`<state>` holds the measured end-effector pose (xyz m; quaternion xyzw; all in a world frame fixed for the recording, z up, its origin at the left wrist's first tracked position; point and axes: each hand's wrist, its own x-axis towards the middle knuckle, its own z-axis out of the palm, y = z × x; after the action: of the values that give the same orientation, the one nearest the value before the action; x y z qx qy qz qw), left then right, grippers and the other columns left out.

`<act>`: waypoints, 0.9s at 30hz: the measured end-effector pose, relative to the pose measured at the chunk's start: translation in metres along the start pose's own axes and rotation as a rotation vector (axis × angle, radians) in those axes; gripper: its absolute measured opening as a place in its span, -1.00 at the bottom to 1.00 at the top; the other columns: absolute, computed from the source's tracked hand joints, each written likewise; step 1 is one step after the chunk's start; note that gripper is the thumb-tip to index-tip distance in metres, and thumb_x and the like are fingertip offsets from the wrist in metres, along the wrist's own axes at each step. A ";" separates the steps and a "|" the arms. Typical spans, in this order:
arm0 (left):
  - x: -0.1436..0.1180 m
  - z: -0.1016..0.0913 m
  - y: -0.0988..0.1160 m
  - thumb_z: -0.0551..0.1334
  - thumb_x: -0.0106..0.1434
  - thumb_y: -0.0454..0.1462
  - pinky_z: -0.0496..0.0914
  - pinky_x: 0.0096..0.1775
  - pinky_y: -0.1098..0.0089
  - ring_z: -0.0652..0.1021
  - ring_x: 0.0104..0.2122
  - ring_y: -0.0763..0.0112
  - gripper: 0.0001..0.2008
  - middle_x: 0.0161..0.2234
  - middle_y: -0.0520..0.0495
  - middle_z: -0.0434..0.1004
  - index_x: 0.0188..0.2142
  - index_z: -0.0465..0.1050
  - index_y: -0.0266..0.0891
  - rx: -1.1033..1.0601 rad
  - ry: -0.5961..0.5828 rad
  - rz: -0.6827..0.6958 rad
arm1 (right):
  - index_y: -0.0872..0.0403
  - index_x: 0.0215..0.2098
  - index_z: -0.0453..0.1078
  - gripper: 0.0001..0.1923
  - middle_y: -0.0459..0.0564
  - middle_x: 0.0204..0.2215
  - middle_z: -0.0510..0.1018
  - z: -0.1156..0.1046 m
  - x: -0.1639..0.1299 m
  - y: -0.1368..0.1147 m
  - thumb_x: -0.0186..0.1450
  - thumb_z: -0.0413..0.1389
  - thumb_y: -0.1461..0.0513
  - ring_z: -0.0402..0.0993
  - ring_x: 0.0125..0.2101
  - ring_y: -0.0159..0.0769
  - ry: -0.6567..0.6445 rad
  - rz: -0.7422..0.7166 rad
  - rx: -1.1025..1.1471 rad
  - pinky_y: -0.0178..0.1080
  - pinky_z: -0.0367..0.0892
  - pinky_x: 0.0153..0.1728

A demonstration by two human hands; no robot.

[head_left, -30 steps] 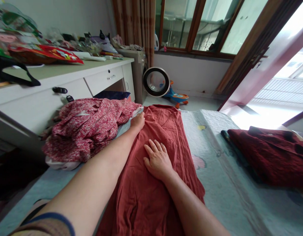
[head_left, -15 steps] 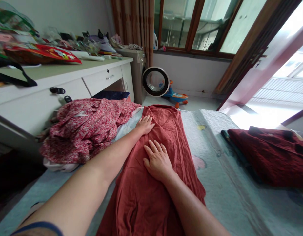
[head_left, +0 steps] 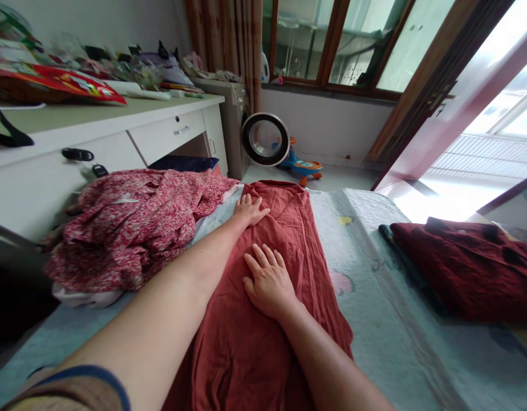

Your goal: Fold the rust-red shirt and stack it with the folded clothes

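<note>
At far left, a red packet (head_left: 71, 83) and assorted clutter lie on a pale green surface (head_left: 161, 107) with white drawers. Below it, a pink-and-white patterned cloth (head_left: 130, 222) sits in a loose heap at the left side of the bed (head_left: 387, 319). Farther back, a washer (head_left: 235, 134) stands with its round door swung out, a blue toy (head_left: 304, 165) on the floor beside it.

At center, a red garment (head_left: 242, 325) stretches lengthwise along the bed, its near end running out of view. A person's left hand (head_left: 250, 211) lies palm down near its far left edge, fingers extended; the right hand (head_left: 270, 279), nearer and slightly to the right, rests flat mid-cloth, fingers spread. Neither grips anything. The step in hand appears to be pressing the cloth smooth, with creases remaining along its right side. The next move seems to call for light, flat pressure there, or for fingertips to pinch an edge should the cloth need lifting.

At far right, folded maroon clothes (head_left: 464, 268) lie well apart from both hands.
</note>
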<state>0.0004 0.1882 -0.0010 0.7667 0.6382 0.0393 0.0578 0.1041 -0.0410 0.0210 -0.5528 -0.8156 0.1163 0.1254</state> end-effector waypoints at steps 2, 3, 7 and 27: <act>0.002 0.003 -0.004 -0.19 0.28 0.21 -0.04 0.27 -0.01 -0.02 0.35 -0.04 -0.23 0.38 -0.24 -0.07 0.35 0.01 -0.10 -0.016 0.027 0.010 | -0.07 0.29 0.16 -0.43 -0.07 0.37 0.04 0.000 0.000 0.000 0.34 0.00 0.03 -0.14 0.35 -0.12 -0.007 0.005 0.000 0.00 -0.20 0.31; 0.002 0.004 -0.005 -0.20 0.29 0.21 -0.03 0.26 -0.02 -0.01 0.35 -0.03 -0.24 0.38 -0.24 -0.07 0.34 0.01 -0.09 -0.022 0.031 0.012 | -0.07 0.29 0.16 -0.43 -0.07 0.37 0.04 0.000 0.000 0.000 0.34 0.00 0.03 -0.14 0.35 -0.12 -0.008 0.006 0.001 0.00 -0.20 0.31; 0.001 0.003 -0.004 -0.20 0.31 0.18 -0.06 0.26 -0.09 0.00 0.35 -0.03 -0.26 0.38 -0.25 -0.08 0.36 -0.04 -0.08 -0.043 0.005 -0.007 | -0.06 0.29 0.16 -0.43 -0.05 0.37 0.05 0.000 -0.001 0.000 0.34 0.00 0.04 -0.12 0.34 -0.11 0.006 -0.003 0.011 -0.01 -0.20 0.31; -0.071 -0.008 0.006 0.01 0.38 -0.17 0.30 0.11 0.25 0.43 0.11 0.17 -0.60 0.13 -0.22 0.38 0.14 0.33 -0.20 0.088 0.062 0.301 | -0.03 0.27 0.19 -0.45 0.00 0.36 0.07 -0.001 -0.002 0.000 0.34 0.00 0.05 -0.11 0.34 -0.12 0.026 -0.015 0.009 0.00 -0.19 0.30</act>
<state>-0.0080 0.1175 0.0084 0.8538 0.5188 0.0431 -0.0020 0.1048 -0.0427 0.0220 -0.5476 -0.8175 0.1118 0.1392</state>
